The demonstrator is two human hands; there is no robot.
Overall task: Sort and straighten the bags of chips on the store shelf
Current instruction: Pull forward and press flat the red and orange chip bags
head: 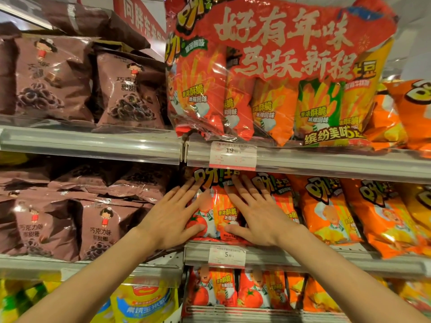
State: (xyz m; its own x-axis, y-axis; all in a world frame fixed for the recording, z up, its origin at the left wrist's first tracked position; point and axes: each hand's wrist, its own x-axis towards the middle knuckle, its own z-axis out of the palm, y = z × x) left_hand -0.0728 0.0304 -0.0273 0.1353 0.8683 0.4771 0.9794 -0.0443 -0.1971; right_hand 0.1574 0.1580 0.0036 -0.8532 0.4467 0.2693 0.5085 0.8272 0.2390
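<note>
Left hand (171,217) and right hand (253,213) flat, fingers spread, gripping nothing, pressing red chip bag (218,215); push evenly, square to shelf (303,258).

This is a shop, in the snack aisle. Metal shelves (93,141) stand one above the other, full of chip bags (326,210) in rows, brown snack bags (46,78) on the left, and a big multipack (268,73) on top. Price tags (232,155) with printed numbers sit in clear plastic strips on the front edge of the shelves
</note>
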